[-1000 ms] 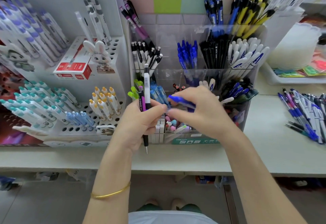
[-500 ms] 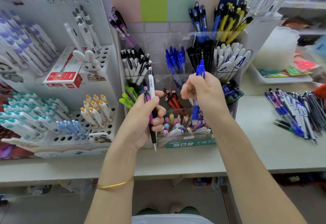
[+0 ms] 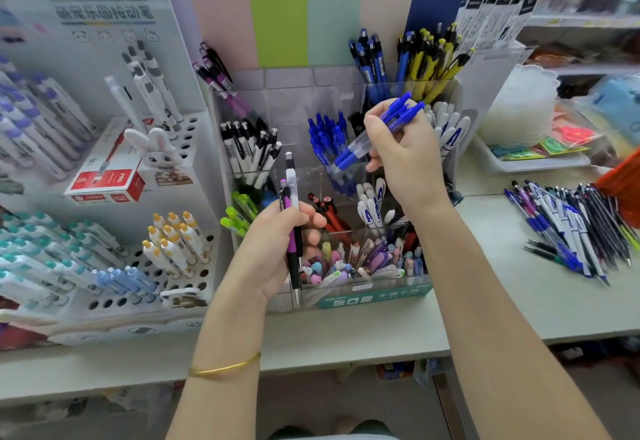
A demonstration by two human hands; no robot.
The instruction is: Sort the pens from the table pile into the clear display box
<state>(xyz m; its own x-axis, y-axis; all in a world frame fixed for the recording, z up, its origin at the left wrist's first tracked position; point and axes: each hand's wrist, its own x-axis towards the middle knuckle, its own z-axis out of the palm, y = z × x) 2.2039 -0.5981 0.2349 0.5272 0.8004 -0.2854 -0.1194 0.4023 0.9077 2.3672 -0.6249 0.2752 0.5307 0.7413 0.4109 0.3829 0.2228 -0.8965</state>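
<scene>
While a small bunch of blue pens (image 3: 388, 124) is pinched between the curled fingers and thumb of the right hand (image 3: 405, 159), the bunch is held tilted, with its clicker ends up to the right and its tips down to the left. It is held over the middle of the clear display box (image 3: 294, 110), just beside the compartment where other blue pens stand. A pair of pens (image 3: 293, 197), one white and black, one purple and black, is gripped upright with the tips down in the left hand (image 3: 277, 252), whose fingers are wrapped round the barrels. This hand is held in front of the box's left side. A gold bangle (image 3: 225, 367) is worn on the left wrist. The box is filled by colour, with yellow, black, white, red and green pens sorted into separate compartments. The loose pile of pens (image 3: 571, 231) is spread on the table (image 3: 381, 328), well apart to the right. A white pen rack (image 3: 194, 134) is set just beside the box on the left.
</scene>
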